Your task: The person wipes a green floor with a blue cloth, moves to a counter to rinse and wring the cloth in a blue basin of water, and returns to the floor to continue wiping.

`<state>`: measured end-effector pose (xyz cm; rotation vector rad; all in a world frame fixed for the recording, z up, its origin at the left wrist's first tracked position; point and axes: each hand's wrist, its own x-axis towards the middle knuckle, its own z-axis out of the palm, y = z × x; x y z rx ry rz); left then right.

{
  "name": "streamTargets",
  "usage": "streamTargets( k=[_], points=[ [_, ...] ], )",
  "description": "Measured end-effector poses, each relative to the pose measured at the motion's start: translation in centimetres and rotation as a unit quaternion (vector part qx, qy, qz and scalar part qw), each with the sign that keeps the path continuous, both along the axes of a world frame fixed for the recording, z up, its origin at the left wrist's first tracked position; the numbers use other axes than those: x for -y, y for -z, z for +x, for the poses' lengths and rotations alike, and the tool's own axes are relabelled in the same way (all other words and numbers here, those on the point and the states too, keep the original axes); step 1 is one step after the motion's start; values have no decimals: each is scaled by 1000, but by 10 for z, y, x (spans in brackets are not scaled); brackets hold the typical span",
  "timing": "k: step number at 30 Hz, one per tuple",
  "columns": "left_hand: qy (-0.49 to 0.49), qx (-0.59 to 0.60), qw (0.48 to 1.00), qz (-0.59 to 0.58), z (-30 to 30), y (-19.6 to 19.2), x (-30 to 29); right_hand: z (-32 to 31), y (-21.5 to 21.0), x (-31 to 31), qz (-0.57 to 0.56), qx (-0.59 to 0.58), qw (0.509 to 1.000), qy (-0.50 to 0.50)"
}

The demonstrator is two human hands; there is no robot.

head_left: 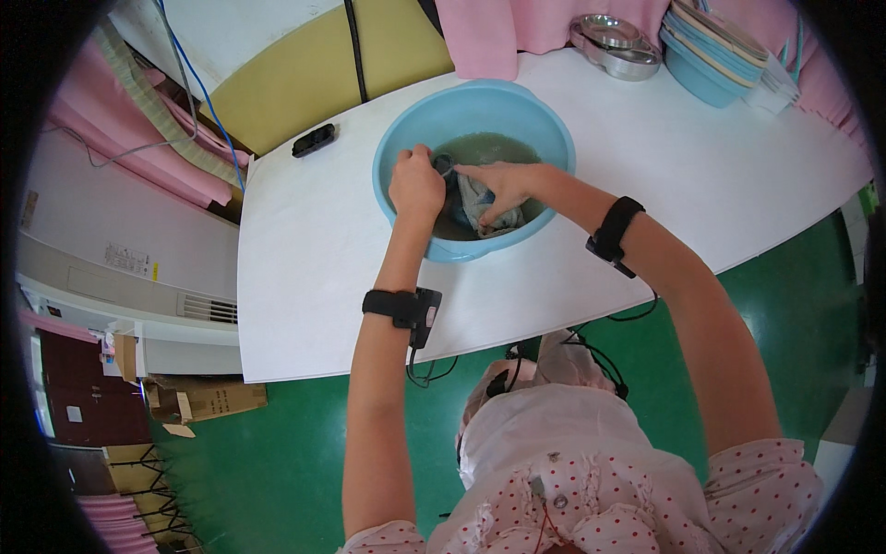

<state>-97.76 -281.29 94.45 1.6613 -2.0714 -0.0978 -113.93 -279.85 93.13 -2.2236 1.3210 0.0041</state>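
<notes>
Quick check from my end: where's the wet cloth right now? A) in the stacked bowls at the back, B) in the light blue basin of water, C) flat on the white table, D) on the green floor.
B: both the left hand and the right hand grip the cloth inside the light blue basin, in the greenish water.

Black wristbands (403, 307), white red-dotted blouse (591, 480), cables

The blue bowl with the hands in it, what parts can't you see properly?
Head view:
- The bottom of the light blue basin: hidden by murky greenish water.
- The wet cloth: partly sunk, partly under the right hand, so its full shape is unclear.
- The left hand: its fingertips curl down out of sight, so its grip cannot be made out.
- The stacked bowls at the far corner: cut off by the picture's top edge.
</notes>
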Motion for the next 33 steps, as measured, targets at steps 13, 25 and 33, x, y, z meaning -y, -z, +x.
streamTargets(
  k=[13,25,33],
  points=[
    [-6,22,999,33,2,-1,5,0,-8,-1,-173,100,978,54],
    [25,12,999,45,-1,3,9,-3,-7,4,-23,-49,995,86],
    [87,-314,942,72,8,5,24,-1,-9,7,-317,263,901,135]
  ],
)
